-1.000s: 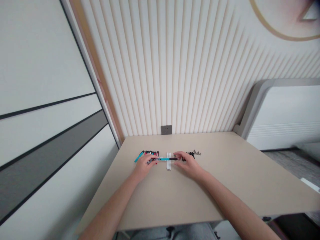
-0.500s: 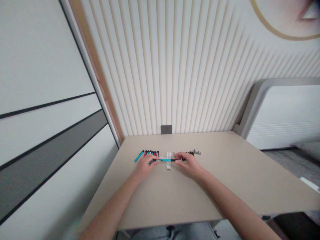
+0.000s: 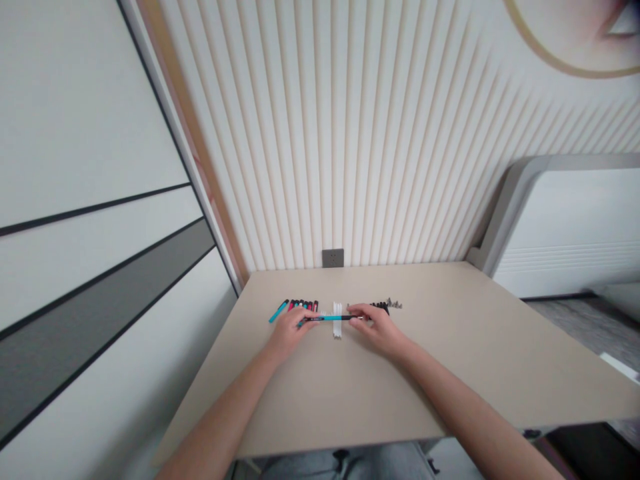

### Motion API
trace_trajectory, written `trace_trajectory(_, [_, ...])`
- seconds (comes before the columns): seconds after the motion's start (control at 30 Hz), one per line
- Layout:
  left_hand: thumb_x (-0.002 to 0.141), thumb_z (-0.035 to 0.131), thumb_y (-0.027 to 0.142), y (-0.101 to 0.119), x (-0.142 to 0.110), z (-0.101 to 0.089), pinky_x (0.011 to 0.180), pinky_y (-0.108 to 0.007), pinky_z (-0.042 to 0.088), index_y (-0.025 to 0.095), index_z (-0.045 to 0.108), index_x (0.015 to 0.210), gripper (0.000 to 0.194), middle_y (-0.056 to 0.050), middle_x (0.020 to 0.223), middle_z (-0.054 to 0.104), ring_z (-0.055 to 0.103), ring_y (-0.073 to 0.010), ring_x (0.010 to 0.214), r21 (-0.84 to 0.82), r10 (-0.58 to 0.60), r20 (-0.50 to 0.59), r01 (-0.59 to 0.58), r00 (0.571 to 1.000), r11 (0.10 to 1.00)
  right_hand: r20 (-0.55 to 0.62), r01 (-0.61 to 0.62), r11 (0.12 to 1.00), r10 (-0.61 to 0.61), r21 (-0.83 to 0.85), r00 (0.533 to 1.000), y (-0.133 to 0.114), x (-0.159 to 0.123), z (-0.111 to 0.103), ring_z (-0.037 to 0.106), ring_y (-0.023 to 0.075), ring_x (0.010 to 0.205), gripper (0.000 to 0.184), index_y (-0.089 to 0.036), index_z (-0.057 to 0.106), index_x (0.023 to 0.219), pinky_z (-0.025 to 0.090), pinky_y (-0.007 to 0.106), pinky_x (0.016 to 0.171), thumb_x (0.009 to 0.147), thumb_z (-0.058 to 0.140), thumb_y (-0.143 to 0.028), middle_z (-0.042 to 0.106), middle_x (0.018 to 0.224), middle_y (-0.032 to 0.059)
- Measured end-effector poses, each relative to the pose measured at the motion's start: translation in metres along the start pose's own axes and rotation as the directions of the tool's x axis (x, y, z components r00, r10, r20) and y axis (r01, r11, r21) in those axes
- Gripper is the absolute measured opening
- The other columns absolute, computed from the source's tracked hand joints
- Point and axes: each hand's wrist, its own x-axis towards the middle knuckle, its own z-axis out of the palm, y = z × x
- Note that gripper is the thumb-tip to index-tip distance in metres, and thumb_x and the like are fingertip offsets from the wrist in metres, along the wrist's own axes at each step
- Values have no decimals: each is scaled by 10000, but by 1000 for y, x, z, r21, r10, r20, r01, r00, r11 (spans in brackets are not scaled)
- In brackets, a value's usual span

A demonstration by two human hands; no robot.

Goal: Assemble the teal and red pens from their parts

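A blue and black pen (image 3: 331, 318) lies level between my two hands, above the table. My left hand (image 3: 291, 328) is closed on its left end, and my right hand (image 3: 376, 325) pinches its dark right end. Behind the pen are several thin white sticks, like pen refills (image 3: 337, 331), laid side by side. A row of pink, teal and black pen barrels (image 3: 303, 306) sits beyond my left hand, with a separate blue barrel (image 3: 279, 311) at its left. Small black parts (image 3: 383, 307) show past my right hand, which partly covers them.
Small grey pieces (image 3: 395, 303) lie beside the black parts. The beige table (image 3: 320, 393) meets a ribbed wall with a dark socket (image 3: 333, 258). A white cabinet (image 3: 125, 333) stands at the left, and a bed headboard (image 3: 565, 220) at the right.
Both hands keep hold of the pen in nearly the same place. The view has shifted very slightly; the things on the table look unmoved.
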Motion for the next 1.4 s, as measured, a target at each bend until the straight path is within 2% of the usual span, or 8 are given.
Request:
trace_trajectory(0.07, [875,642,310,0,0,0,714,-265,495,198,694,932,136,-25,833,713,648,-156,758,7,-3,1,3,1000,1000,-30,45,999,-45,4,999,-1,1,-1,609,192,832,259,-196,664,1022,455,295,746,865,608,-395,686,920,64])
trace_trajectory(0.17, [885,627,316,1,0,-1,721,-267,493,200,690,935,141,-28,843,712,648,-158,770,14,-4,8,4,1000,1000,-25,68,995,-70,-66,997,-3,2,-3,605,194,812,209,-194,683,894,438,306,760,892,573,-372,687,858,69])
trace_trajectory(0.37, [894,615,300,4,0,-1,719,-267,485,199,685,955,137,-29,847,704,641,-159,779,14,22,25,-22,999,1000,70,-22,980,36,-195,997,-7,2,-2,536,143,582,470,-183,604,614,361,257,614,975,381,-385,588,589,22])
trace_trajectory(0.6, [891,619,294,0,0,0,730,-277,498,198,680,937,122,-32,842,709,647,-164,781,29,65,10,-65,998,997,48,-17,990,24,-143,999,-9,2,-1,545,141,637,463,-178,610,667,361,240,633,975,360,-418,607,654,26])
trace_trajectory(0.8, [905,600,291,-2,2,-1,764,-278,500,203,677,986,142,-34,873,717,648,-164,813,57,131,54,-134,990,989,150,-231,970,240,-78,959,-2,2,4,439,115,467,601,-178,567,576,332,229,511,984,274,-508,459,470,-19])
trace_trajectory(0.97, [920,570,311,-5,3,-3,757,-280,504,217,673,999,161,-28,887,716,655,-163,811,87,103,23,-105,994,991,-40,-58,963,49,-264,998,6,9,-17,561,159,687,430,-180,651,746,399,261,676,980,368,-403,642,707,39])
trace_trajectory(1.1, [921,555,325,-3,3,-6,731,-279,506,225,677,984,169,-17,819,706,648,-163,765,107,40,-12,-38,999,993,-271,-149,881,25,-448,962,29,10,-51,562,218,881,283,-173,680,860,386,340,848,945,446,-309,669,880,97])
trace_trajectory(1.4, [908,573,338,-3,3,-6,675,-256,497,224,688,984,180,-17,836,714,640,-152,717,114,-13,-44,18,999,993,-179,-263,697,192,-667,965,56,0,-66,499,256,1137,237,-246,723,1038,329,381,937,879,547,-236,603,1228,96])
